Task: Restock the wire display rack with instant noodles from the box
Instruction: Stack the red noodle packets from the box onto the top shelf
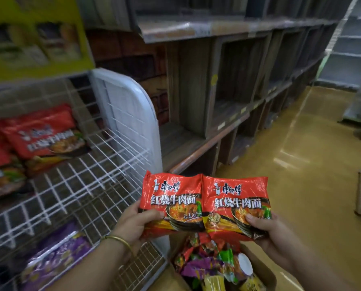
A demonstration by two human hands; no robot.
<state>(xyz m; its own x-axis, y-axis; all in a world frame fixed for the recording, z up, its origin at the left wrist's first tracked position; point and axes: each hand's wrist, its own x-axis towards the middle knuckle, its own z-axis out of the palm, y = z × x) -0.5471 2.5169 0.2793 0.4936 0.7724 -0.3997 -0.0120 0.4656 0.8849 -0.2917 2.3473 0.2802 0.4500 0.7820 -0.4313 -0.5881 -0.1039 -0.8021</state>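
Wire display rack (87, 185): white wire, stepped tiers sloping toward the viewer, at the left; a rounded white end panel (131, 114) closes its right side.
Yellow sign (34, 38): above the rack at top left, blurred, its print unreadable.
Stocked red packs (43, 133): lying face up on the upper tier near its left end, overlapping one another, with bare wire to their right.
Purple pack (57, 255): lying on the lower tier, blurred.
Left hand (137, 223): thumb on the front and fingers curled behind the lower left corner of the left noodle pack (173, 198); a gold bangle (117, 240) sits on the wrist.
Noodle packs in hand: two red packs held upright side by side with their inner edges touching, just right of the rack's end panel and above the box.
Right noodle pack (236, 202): same red design, a bowl of noodles printed on the lower half.
Box (268, 276): open brown cardboard, below the two held packs, holding a jumble of red, purple, green and yellow packets (207, 259).
Right hand (272, 232): pinches the lower right corner of the right noodle pack, thumb on top and fingers beneath.
Wooden shelving (228, 91): dark cubbyholes running away to the right behind the rack.
Floor (301, 154): glossy yellow, with light streaks.
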